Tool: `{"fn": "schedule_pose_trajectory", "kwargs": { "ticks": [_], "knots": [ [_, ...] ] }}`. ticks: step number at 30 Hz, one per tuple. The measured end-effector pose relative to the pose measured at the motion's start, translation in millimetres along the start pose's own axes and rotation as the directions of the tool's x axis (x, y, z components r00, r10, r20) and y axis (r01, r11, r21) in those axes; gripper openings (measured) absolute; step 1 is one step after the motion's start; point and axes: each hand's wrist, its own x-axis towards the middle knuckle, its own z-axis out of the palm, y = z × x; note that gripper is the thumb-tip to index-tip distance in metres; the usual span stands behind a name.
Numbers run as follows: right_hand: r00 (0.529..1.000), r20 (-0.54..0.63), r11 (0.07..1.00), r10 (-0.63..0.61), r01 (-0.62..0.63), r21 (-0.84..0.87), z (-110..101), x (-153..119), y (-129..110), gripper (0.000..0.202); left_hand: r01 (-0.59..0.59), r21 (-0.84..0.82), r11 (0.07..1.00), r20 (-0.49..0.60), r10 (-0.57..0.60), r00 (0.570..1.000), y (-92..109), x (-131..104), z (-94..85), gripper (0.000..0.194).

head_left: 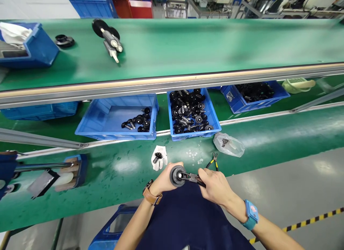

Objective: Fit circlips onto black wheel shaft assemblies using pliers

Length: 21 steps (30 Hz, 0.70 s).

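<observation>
My left hand (165,179) is wrapped round a dark round part (175,180) with a pale centre pin. In my right hand (217,187) are black-handled pliers (194,177), their jaws touching the middle of that part. A white glove (159,152) lies on the green bench just beyond my left hand, with a small black part (158,156) on top. Several tiny pale rings (191,154) are scattered past the pliers. Beside them rest yellow-and-black pliers (214,162) and a clear plastic bag (229,145) holding small dark pieces.
Two blue trays, the left tray (100,115) and the middle tray (195,136), hold black parts under a raised green shelf (172,46). Another blue bin (240,106) stands farther right. A clamp-like fixture (80,174) sits on the left bench. A blue stool (107,230) stands below.
</observation>
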Motion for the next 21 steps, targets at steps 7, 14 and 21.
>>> {"fn": "schedule_pose_trajectory", "kwargs": {
  "ticks": [7, 14, 21],
  "knots": [
    [0.977, -0.029, 0.908, 0.21, -0.184, 0.378, 60.3, 10.0, 22.3, 0.031, 0.266, 0.098, 0.959, -0.17, -0.247, 0.954, -50.0, 3.7, 9.1, 0.019],
    [0.784, 0.03, 0.717, 0.621, -0.583, 0.381, 118.6, 20.7, 96.4, 0.046, 0.648, -0.074, 0.758, -0.657, -0.526, 0.541, -145.5, 6.0, -30.9, 0.015],
    [0.609, 0.162, 0.558, 0.777, -0.784, 0.272, 136.1, 59.3, 147.8, 0.033, 0.748, -0.222, 0.626, -0.762, -0.59, 0.268, -201.5, 9.8, -85.5, 0.038]
  ]
}}
